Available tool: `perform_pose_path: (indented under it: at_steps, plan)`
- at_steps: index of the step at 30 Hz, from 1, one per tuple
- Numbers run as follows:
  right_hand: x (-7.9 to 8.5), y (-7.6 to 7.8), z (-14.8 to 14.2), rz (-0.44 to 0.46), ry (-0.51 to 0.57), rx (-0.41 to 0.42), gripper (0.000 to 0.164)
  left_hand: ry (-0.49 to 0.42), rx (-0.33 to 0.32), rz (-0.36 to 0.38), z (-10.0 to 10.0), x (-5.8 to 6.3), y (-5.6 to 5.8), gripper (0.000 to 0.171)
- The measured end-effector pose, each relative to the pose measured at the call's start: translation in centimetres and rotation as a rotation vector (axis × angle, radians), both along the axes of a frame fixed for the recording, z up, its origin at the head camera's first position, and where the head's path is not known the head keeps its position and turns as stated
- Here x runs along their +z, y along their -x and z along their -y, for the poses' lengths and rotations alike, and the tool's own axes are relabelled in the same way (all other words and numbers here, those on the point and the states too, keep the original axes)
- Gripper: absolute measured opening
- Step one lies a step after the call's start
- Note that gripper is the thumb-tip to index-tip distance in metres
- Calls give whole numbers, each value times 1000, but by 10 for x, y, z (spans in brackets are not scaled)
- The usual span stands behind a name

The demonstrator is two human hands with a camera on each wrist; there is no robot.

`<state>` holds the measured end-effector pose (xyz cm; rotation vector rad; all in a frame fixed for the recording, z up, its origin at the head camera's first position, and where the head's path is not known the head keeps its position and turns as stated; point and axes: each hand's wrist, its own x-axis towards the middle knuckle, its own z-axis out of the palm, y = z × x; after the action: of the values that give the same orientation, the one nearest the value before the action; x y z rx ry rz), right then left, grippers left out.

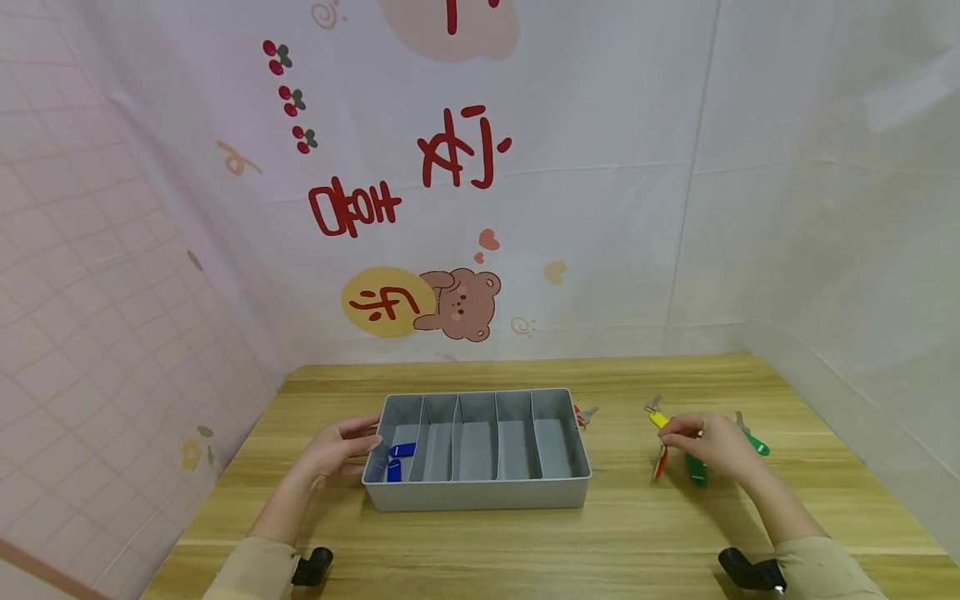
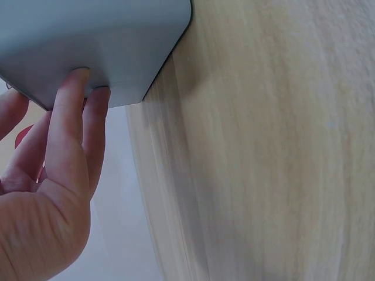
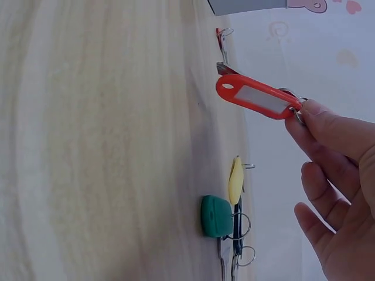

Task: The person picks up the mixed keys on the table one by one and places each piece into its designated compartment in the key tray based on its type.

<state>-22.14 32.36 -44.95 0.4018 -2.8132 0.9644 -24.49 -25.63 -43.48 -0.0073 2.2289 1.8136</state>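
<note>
Right fingers (image 3: 337,132) pinch a red tag (image 3: 258,96); slack pressure could drop it beneath them. Left fingers (image 2: 69,132), slightly apart, touch the tray (image 1: 480,497).

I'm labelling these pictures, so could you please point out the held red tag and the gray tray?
Held red tag (image 3: 259,98): right wrist view, its white label.
Gray tray (image 1: 480,496): head view, its front wall.
</note>
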Motion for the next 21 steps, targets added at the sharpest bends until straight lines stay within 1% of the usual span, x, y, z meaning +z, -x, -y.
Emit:
perform_pose_path:
  at_steps: [5,8,10,15,21]
  plan:
    - [4,0,3,-22,20,-44,12,-2,6,4,0,0,0,62]
    - [6,1,5,-33,9,-63,12,-7,5,5,0,-1,1,61]
    - [7,2,7,-28,4,-78,14,-9,6,3,0,-1,1,61]
    - [13,5,12,12,39,-105,21,-18,6,5,-1,-1,1,62]
    - [19,10,21,16,88,-114,24,-21,2,4,0,-1,1,62]
